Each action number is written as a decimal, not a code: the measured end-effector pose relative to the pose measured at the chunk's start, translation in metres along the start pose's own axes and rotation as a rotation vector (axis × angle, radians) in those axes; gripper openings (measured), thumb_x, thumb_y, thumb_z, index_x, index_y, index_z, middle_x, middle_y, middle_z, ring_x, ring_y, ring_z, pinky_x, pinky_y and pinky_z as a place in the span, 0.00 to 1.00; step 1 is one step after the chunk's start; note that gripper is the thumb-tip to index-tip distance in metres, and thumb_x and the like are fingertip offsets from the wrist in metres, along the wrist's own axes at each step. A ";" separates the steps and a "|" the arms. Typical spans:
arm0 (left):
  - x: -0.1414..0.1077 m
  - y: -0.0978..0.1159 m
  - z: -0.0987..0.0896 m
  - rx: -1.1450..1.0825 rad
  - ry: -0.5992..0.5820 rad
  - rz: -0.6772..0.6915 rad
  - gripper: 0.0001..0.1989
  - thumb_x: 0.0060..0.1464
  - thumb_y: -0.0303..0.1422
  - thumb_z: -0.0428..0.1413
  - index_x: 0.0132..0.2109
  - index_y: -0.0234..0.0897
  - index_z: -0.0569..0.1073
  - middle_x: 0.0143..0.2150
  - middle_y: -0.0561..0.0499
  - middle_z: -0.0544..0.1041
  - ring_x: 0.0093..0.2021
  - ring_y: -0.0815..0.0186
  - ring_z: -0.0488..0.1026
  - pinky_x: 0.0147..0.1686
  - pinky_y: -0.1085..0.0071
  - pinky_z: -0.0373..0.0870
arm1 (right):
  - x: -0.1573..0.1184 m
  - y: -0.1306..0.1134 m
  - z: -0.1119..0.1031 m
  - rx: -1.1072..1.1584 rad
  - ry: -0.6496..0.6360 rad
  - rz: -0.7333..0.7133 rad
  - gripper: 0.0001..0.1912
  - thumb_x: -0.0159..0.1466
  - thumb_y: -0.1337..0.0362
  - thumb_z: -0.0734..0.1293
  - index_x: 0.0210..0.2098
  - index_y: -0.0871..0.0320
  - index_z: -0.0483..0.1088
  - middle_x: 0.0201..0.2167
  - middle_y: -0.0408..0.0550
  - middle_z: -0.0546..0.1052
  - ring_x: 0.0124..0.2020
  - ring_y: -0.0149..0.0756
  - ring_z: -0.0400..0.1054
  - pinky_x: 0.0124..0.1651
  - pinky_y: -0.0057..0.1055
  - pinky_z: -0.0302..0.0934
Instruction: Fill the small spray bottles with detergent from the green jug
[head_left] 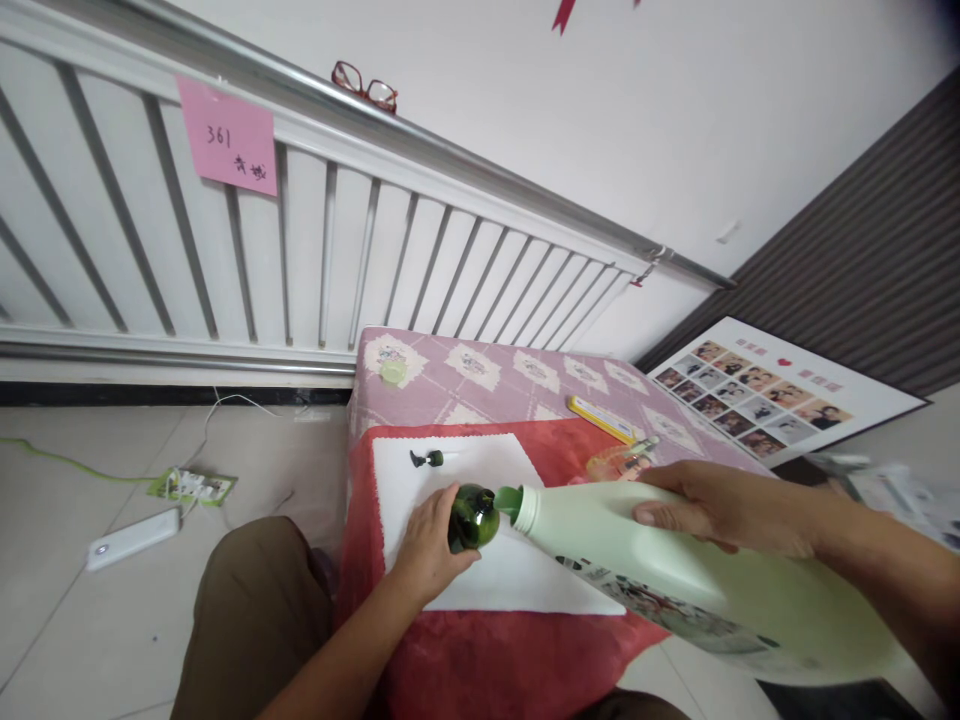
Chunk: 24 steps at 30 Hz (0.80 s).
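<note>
My left hand is wrapped round a small dark green bottle above a white cloth. In my right hand is a large pale green jug, tilted almost level and gripped from above. The jug's spout meets the mouth of the green bottle; whether liquid is flowing I cannot tell. A dark pump head with a pale tube lies on the white cloth beyond my left hand. Near the far left corner of the table sits a light green cap.
A red cloth lies under the white one, over a patterned purple tablecloth. A yellow box lies at the back right. Behind is a white radiator; on the floor at left are a power strip and a white device.
</note>
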<state>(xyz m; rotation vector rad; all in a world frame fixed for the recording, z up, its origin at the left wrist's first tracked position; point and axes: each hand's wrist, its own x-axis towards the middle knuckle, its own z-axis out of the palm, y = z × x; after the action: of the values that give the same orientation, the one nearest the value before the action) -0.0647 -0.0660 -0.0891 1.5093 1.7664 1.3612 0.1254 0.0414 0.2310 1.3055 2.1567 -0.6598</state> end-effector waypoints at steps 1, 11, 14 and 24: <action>0.000 0.000 0.000 0.000 -0.002 0.000 0.48 0.40 0.30 0.65 0.65 0.43 0.52 0.63 0.42 0.63 0.63 0.50 0.61 0.62 0.50 0.56 | 0.000 0.000 0.000 0.003 0.001 -0.004 0.30 0.58 0.38 0.60 0.40 0.59 0.69 0.30 0.46 0.68 0.28 0.35 0.64 0.24 0.27 0.58; 0.000 -0.002 0.002 0.004 0.003 -0.001 0.48 0.40 0.30 0.65 0.66 0.43 0.51 0.64 0.42 0.62 0.64 0.51 0.60 0.62 0.50 0.56 | 0.002 0.001 -0.001 0.011 0.007 0.005 0.29 0.58 0.39 0.61 0.39 0.59 0.69 0.30 0.46 0.68 0.27 0.34 0.63 0.25 0.27 0.58; 0.000 -0.002 0.001 0.007 -0.007 -0.001 0.48 0.40 0.31 0.65 0.66 0.43 0.51 0.64 0.42 0.63 0.63 0.50 0.60 0.62 0.50 0.56 | 0.002 -0.001 -0.001 -0.001 -0.004 0.011 0.28 0.57 0.39 0.62 0.38 0.59 0.68 0.29 0.46 0.67 0.27 0.33 0.63 0.25 0.28 0.57; 0.000 -0.002 0.001 0.005 -0.006 0.008 0.48 0.40 0.30 0.65 0.66 0.43 0.51 0.64 0.42 0.63 0.63 0.51 0.60 0.62 0.51 0.56 | 0.001 0.000 -0.001 -0.008 -0.011 -0.001 0.30 0.58 0.38 0.60 0.38 0.60 0.67 0.28 0.44 0.65 0.25 0.32 0.61 0.24 0.27 0.56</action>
<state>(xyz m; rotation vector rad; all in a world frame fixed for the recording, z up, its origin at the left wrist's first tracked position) -0.0650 -0.0655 -0.0917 1.5235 1.7635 1.3554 0.1248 0.0428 0.2309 1.2939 2.1495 -0.6561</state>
